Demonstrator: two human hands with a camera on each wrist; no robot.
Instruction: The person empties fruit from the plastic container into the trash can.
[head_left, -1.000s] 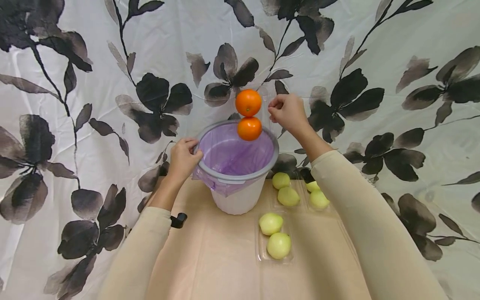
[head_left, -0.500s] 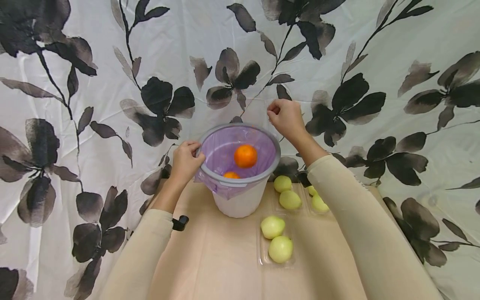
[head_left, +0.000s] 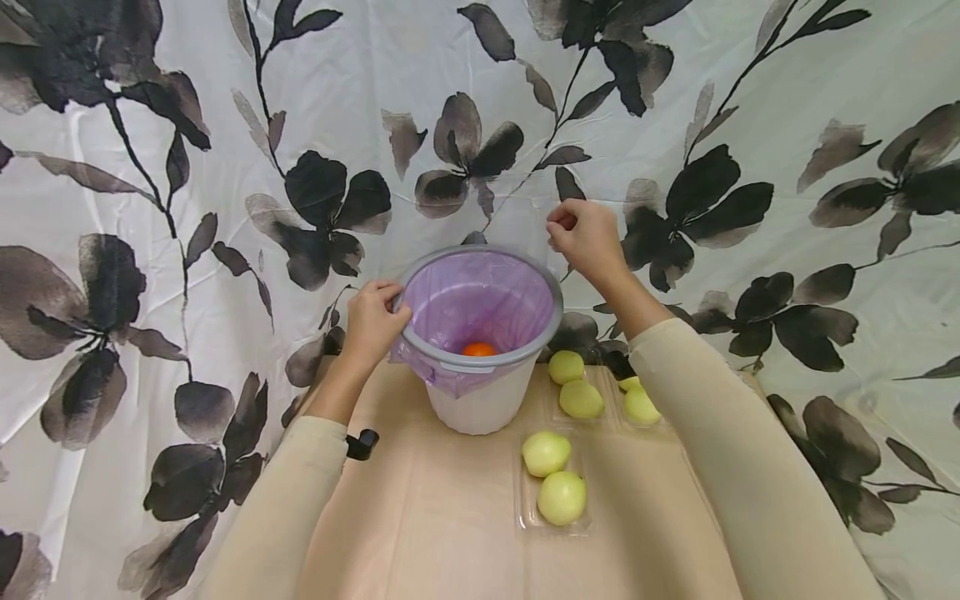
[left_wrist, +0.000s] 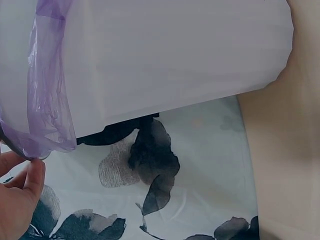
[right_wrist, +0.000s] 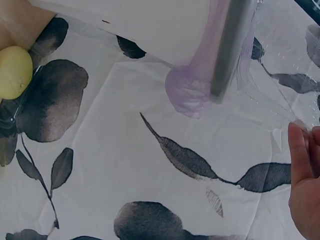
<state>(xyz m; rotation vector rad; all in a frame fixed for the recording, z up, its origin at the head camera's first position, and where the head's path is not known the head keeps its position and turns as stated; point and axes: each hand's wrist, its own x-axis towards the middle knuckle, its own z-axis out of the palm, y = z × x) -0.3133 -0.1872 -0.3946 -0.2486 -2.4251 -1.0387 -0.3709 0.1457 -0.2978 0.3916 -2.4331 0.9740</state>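
Note:
A white bin (head_left: 474,408) with a grey rim stands on the table, lined with a purple plastic bag (head_left: 480,287) folded over its edge. My left hand (head_left: 371,323) grips the rim and bag at the left side, thumb and fingers on either side in the left wrist view. Above the bin's far right side, my right hand (head_left: 588,237) pinches the edge of a clear plastic tray (right_wrist: 272,102), which is hard to see in the head view. One orange (head_left: 477,349) shows low inside the bag; anything lower is hidden by the rim.
On the brown-covered table (head_left: 442,517), a clear tray with two yellow-green fruits (head_left: 561,498) lies in front. More such fruits (head_left: 581,400) sit in trays right of the bin, partly behind the right sleeve. A floral curtain (head_left: 337,100) hangs behind.
Two oranges have dropped from the clear tray into the lined bin. My right hand still holds the tray and has shifted slightly right; my left hand stays on the rim.

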